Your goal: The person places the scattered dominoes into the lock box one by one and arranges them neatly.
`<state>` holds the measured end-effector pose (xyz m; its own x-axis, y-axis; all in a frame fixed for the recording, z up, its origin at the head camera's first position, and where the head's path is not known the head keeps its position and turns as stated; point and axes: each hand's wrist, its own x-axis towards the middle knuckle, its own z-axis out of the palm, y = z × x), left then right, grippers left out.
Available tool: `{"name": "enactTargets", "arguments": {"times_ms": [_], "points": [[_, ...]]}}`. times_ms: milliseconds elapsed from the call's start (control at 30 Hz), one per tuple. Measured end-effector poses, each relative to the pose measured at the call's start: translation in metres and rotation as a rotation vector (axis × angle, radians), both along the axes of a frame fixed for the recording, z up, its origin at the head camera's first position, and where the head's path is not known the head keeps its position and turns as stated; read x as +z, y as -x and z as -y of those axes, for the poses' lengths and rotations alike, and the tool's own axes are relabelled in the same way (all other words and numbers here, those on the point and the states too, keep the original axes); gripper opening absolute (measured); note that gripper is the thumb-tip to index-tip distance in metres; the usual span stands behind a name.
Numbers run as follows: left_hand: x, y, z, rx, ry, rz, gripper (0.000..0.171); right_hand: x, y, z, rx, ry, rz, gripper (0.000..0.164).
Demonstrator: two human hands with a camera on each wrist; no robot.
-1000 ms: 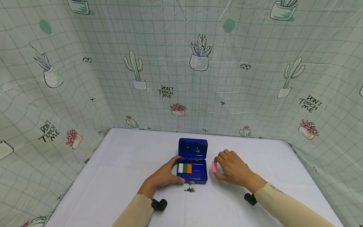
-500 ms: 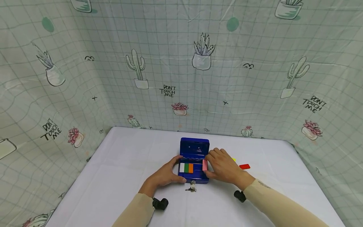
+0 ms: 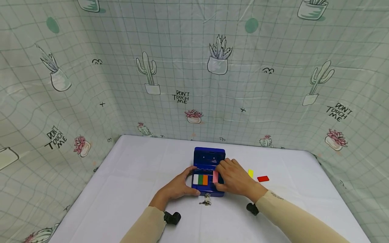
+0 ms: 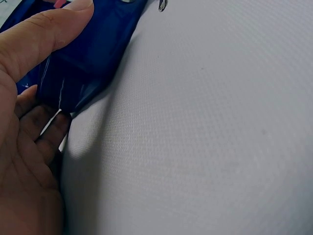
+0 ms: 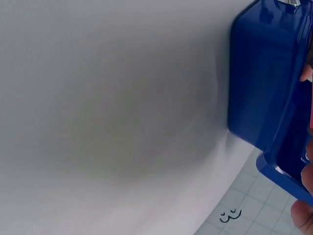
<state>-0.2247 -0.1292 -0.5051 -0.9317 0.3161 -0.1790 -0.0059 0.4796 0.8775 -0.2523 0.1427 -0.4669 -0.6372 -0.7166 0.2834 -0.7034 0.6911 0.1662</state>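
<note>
In the head view a small blue metal cash box [image 3: 216, 194] stands on the table with its lid [image 3: 209, 157] raised at the back. A white block [image 3: 196, 179], a green block [image 3: 200, 180] and an orange block [image 3: 205, 180] lie side by side in its left part. My left hand [image 3: 177, 185] holds the box's left side, thumb at the front corner and fingers toward the back. Over the right part, my right hand [image 3: 237, 178] pinches a pink block [image 3: 215, 176] between thumb and fingers. Whether this block touches the floor of the box cannot be told.
A lock with small keys [image 3: 207, 201] hangs at the box's front. Right of my right hand, a yellow block [image 3: 250, 173] and a red block [image 3: 263, 179] lie on the white tablecloth [image 3: 146, 168]. A patterned curtain [image 3: 182, 74] surrounds the table.
My right hand has carried the pink block leftward from beside the box into its right part. The yellow and red blocks have come into sight behind it. My left hand keeps its hold.
</note>
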Motion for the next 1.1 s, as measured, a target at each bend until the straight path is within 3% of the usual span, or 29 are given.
{"name": "enactTargets", "arguments": {"times_ms": [433,1100], "points": [[-0.001,0.002,0.002,-0.031,-0.024,-0.019,0.103,-0.009,0.003,0.011,0.023,-0.050,-0.073,0.049],[0.000,0.001,0.003,-0.025,0.000,-0.026,0.104,-0.016,0.004,0.023,-0.012,-0.153,-0.048,0.047]]}}
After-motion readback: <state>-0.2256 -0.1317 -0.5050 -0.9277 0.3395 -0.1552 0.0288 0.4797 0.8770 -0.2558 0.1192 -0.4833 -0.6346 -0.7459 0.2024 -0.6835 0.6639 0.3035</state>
